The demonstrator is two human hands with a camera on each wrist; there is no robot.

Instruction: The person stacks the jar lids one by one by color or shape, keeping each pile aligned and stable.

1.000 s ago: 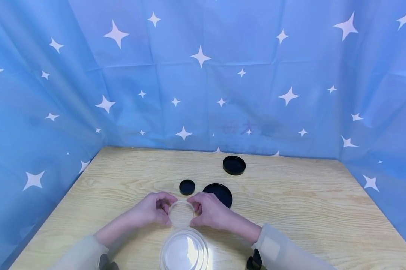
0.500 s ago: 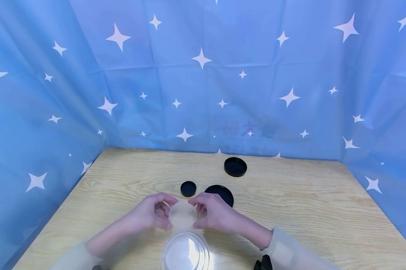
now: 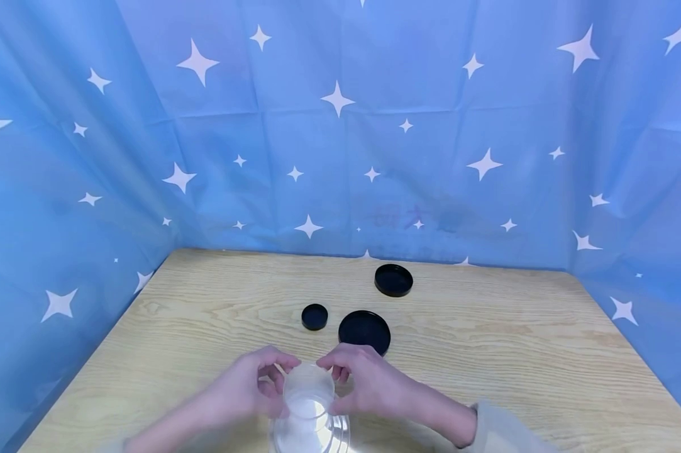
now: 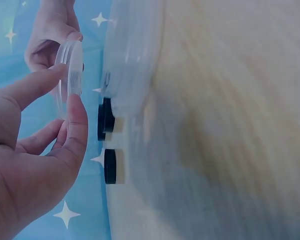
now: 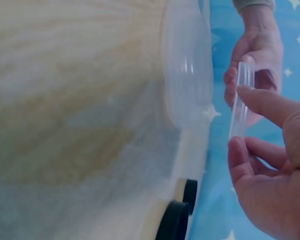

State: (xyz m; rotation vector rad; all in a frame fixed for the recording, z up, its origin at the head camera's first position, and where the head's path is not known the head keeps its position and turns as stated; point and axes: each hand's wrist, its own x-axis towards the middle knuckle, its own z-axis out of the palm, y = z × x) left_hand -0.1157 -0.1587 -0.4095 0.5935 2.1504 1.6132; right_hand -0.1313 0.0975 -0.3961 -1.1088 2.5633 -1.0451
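Clear plastic dish (image 3: pixel 309 385): you pinch it between left hand (image 3: pixel 246 385) and right hand (image 3: pixel 370 385) above the larger clear container (image 3: pixel 290 439); judged positioning, next calling for level, centred lowering.

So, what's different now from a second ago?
The left hand and right hand have carried the small clear disc toward the person, so it now overlaps the larger clear piece in the head view. Both kept hold; the black lids stayed put.
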